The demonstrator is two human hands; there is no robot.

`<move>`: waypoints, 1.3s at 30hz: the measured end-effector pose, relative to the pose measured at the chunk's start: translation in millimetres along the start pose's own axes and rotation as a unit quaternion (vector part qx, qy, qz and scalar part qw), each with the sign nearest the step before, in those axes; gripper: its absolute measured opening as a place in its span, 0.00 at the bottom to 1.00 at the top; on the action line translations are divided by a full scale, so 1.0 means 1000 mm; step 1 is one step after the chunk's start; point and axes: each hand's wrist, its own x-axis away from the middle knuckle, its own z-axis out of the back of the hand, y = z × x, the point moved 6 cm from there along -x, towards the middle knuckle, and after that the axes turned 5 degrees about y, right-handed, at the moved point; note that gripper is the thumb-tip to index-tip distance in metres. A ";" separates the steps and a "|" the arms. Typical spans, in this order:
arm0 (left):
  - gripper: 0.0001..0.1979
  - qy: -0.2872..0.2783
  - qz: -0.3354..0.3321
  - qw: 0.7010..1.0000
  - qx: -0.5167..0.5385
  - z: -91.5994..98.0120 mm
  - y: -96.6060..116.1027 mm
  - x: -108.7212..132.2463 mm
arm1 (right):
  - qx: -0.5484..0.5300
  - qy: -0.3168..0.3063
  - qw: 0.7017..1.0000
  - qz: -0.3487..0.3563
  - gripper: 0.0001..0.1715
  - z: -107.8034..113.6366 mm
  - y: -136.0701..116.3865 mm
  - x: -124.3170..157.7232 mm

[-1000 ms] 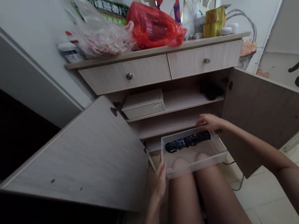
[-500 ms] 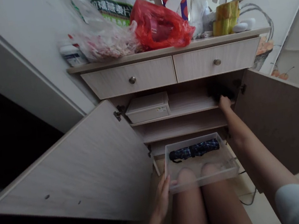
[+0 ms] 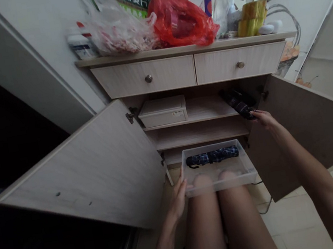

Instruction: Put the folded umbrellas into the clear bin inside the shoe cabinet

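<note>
On my knees rests a clear plastic box [image 3: 251,177] without a lid, its left side gripped by my left hand [image 3: 177,194]. A folded dark plaid umbrella [image 3: 212,156] lies along the far side inside it. My right hand [image 3: 262,117] pinches the near end of another dark folded umbrella [image 3: 238,102], which slants out over the front edge of the cabinet's upper shelf [image 3: 209,107]. Behind that umbrella sits a further dark item, too dim to make out.
A lidded white box [image 3: 163,111] stands at the upper shelf's left. Both cabinet doors, left [image 3: 91,170] and right [image 3: 320,121], are swung wide on either side of me. Red and clear plastic bags [image 3: 181,19] and yellow tape rolls [image 3: 252,18] crowd the cabinet top.
My right hand has drawn back from deep in the upper shelf, bringing the dark umbrella's end out past the shelf edge. My left hand keeps its hold on the clear box.
</note>
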 end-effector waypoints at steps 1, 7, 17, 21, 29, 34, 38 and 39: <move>0.41 -0.002 -0.009 1.000 0.003 -0.001 0.002 0.000 | -0.034 -0.033 0.999 -0.005 0.16 0.006 0.001 0.014; 0.39 -0.006 -0.015 1.000 0.006 -0.002 -0.003 -0.001 | -0.035 -0.204 0.978 0.002 0.35 0.021 -0.015 0.100; 0.40 -0.001 -0.003 0.999 -0.037 -0.003 -0.004 0.000 | 0.114 -0.416 0.889 0.153 0.30 -0.043 -0.026 0.165; 0.37 -0.003 0.015 0.999 -0.050 -0.001 -0.005 0.000 | 0.195 -0.389 0.862 0.258 0.22 -0.057 -0.028 0.165; 0.38 -0.007 -0.025 0.999 -0.026 0.000 -0.003 0.003 | 0.324 -0.370 0.790 0.365 0.22 -0.070 -0.033 0.178; 0.39 -0.007 -0.013 0.999 -0.033 -0.001 -0.003 0.003 | 0.448 -0.345 0.728 0.389 0.15 -0.081 -0.034 0.187; 0.40 -0.001 0.002 0.999 -0.044 -0.001 -0.001 0.006 | 0.378 -0.361 0.762 0.383 0.08 -0.078 -0.045 0.156; 0.40 -0.001 0.006 0.999 -0.044 -0.001 -0.001 0.007 | 0.348 -0.342 0.792 0.367 0.09 -0.074 -0.047 0.137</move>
